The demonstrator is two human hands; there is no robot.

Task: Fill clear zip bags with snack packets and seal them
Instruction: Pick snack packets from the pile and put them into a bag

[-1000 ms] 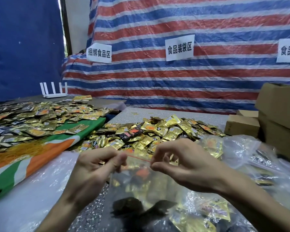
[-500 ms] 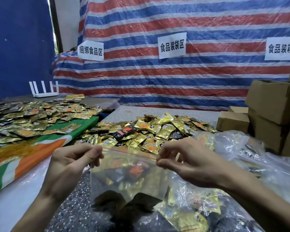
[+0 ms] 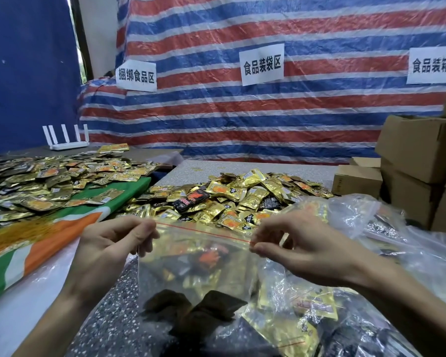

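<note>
A clear zip bag with a red seal line hangs upright between my hands, holding gold and black snack packets. My left hand pinches the top left corner of the bag. My right hand pinches the top right end of the seal line between thumb and forefinger. Beyond the bag, a heap of loose gold and black snack packets lies on the speckled table.
Filled clear bags pile up at my right. Cardboard boxes stack at the far right. More packets cover a green, white and orange cloth on the left. A white router stands at the back left.
My hands have moved apart along the bag's top, stretching the seal line wider. The bag now hangs more fully spread between them.
</note>
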